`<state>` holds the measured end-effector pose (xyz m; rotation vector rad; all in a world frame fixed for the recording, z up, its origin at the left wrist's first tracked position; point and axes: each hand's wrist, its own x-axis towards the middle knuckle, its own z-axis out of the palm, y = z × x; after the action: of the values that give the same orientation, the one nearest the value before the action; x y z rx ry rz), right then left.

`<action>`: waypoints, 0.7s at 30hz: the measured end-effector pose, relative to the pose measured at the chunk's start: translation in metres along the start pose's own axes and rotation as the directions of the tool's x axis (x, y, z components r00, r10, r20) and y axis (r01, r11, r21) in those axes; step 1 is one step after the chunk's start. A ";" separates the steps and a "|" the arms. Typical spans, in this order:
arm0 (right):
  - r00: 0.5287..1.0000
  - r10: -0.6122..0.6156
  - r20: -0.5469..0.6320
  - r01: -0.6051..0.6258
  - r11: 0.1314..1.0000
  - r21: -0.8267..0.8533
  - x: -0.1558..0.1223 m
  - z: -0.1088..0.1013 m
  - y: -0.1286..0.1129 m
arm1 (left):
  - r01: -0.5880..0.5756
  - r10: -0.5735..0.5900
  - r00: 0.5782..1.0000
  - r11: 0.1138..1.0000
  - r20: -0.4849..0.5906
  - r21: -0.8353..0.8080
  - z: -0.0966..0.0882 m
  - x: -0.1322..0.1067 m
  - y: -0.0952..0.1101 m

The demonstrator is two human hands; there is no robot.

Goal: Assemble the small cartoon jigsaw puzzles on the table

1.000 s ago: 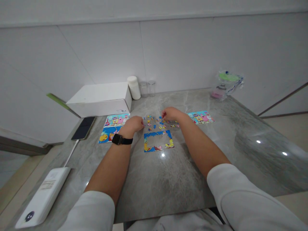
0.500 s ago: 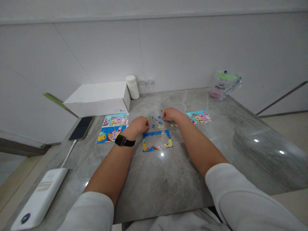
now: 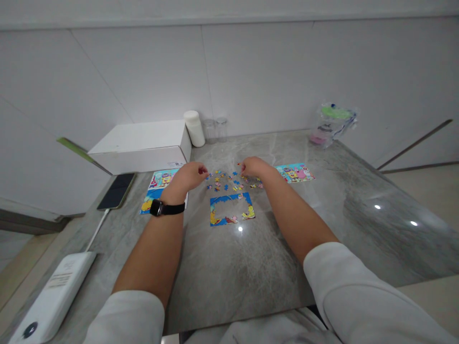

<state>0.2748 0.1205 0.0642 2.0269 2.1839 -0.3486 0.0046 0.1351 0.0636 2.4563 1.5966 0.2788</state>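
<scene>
A jigsaw puzzle border [image 3: 214,221] lies flat on the table, joined around its rim with a bare middle. Beyond it several loose jigsaw pieces [image 3: 225,187] are scattered. My left hand [image 3: 190,177] is at the left edge of these pieces, over the picture cards, its fingers curled together; whatever they may hold is too small to make out. On the right side of the pieces, my right hand [image 3: 254,167] touches down with thumb and fingers pinched, their contents hidden. A black watch [image 3: 157,207] is on my left wrist.
Picture cards [image 3: 158,179] lie partly under my left arm, and another picture card [image 3: 299,173] is at right. A white box [image 3: 139,143], white bottle [image 3: 194,129], two glasses [image 3: 215,131] and a plastic bag [image 3: 332,126] stand behind. A phone [image 3: 116,191] is cabled to a white power bank [image 3: 53,291].
My left hand has moved left and away from me, off the near loose pieces, uncovering more of them. My right hand stays in nearly the same place. The view has shifted slightly.
</scene>
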 end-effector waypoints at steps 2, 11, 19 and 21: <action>0.999 -0.039 0.037 0.038 0.999 0.005 -0.001 -0.002 -0.001 | 0.020 -0.020 1.000 1.000 -0.010 -0.002 -0.004 -0.001 -0.004; 0.997 0.038 0.065 -0.033 0.997 -0.075 0.004 -0.003 0.017 | -0.052 0.052 0.998 0.999 0.024 0.009 -0.007 -0.004 0.011; 0.988 0.047 0.149 -0.025 0.989 -0.146 0.005 0.010 0.003 | -0.022 0.021 0.999 0.999 -0.027 -0.041 -0.006 -0.001 0.001; 0.982 0.069 0.173 -0.042 0.987 -0.153 0.005 0.010 0.002 | -0.022 0.021 0.999 0.999 -0.030 -0.033 -0.007 0.000 -0.001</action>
<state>0.2756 0.1225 0.0532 1.8945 1.9814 -0.3352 0.0022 0.1358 0.0700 2.4569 1.5643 0.3443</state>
